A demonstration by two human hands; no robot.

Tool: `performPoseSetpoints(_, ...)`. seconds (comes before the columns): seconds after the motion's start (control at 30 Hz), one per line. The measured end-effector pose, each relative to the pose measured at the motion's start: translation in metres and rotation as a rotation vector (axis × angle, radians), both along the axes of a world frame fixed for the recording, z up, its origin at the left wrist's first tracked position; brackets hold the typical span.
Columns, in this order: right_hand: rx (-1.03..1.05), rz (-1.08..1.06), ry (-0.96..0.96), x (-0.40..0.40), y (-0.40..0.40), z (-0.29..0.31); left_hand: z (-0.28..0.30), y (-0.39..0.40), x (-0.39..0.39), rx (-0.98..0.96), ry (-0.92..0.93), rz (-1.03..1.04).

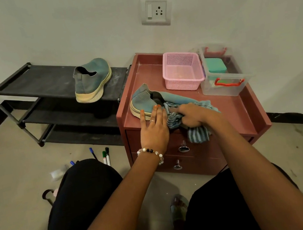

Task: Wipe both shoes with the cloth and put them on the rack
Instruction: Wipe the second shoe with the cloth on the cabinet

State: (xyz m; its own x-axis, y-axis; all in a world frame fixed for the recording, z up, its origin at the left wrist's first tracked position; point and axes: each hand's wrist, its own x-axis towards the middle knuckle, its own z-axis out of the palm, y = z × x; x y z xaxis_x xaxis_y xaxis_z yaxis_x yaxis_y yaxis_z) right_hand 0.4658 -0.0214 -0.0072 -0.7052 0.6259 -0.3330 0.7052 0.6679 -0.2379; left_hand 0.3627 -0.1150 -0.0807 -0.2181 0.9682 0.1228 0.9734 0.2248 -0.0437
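At the near left edge of the tabletop (232, 106), left hand (154, 132) presses flat on one shoe (144, 101), right hand (192, 115) grip bunched around the cloth (197, 134), other shoe (91, 80) alone on the rack (43, 83) top.

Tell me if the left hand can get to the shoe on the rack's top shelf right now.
Probably yes. The left hand rests flat on the shoe on the cabinet, holding nothing, and the space across to the shoe on the rack looks open. Nothing stands between them on the top shelf.
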Motion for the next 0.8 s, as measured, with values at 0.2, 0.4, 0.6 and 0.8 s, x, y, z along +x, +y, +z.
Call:
performPoseSetpoints(0.2,0.008,-0.035,-0.143,0.012,-0.006,0.011,0.002,-0.002,-0.002,-0.026,-0.042,-0.03)
performPoseSetpoints(0.4,0.016,0.006,0.061,-0.002,0.001,-0.007,0.015,0.0,-0.006,-0.104,-0.063,-0.067)
performPoseSetpoints(0.6,-0.011,-0.055,-0.184,0.007,-0.005,0.004,0.026,0.002,-0.023,-0.2,-0.039,-0.161)
performPoseSetpoints(0.8,0.13,-0.036,-0.201,-0.008,-0.01,0.004,0.04,0.014,-0.04,-0.362,0.012,-0.263)
